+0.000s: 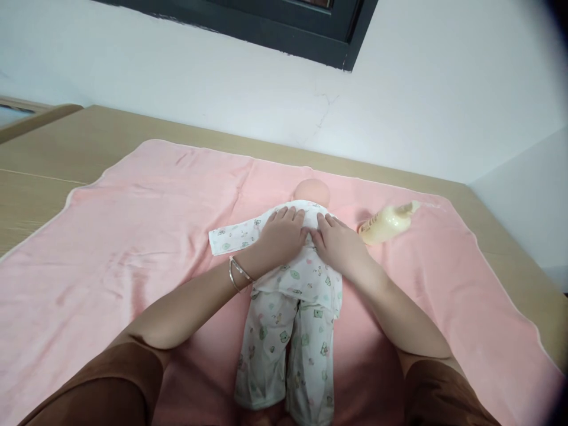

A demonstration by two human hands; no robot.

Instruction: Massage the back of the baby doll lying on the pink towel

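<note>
A baby doll (312, 192) in white printed pyjamas (293, 307) lies on a pink blanket (133, 236), its bare head away from me and its legs toward me. Both my hands rest flat on its back, side by side. My left hand (281, 234) presses the left half of the shirt, fingers stretched toward the shoulders, a silver bangle on the wrist. My right hand (339, 242) lies on the right half, fingers extended too. One pyjama sleeve (233, 236) sticks out to the left.
A pale yellow bottle (387, 223) lies on its side on the blanket, just right of the doll's shoulder. The blanket covers a wooden surface (66, 154) set against a white wall (266, 89). A dark window frame (310, 29) is above.
</note>
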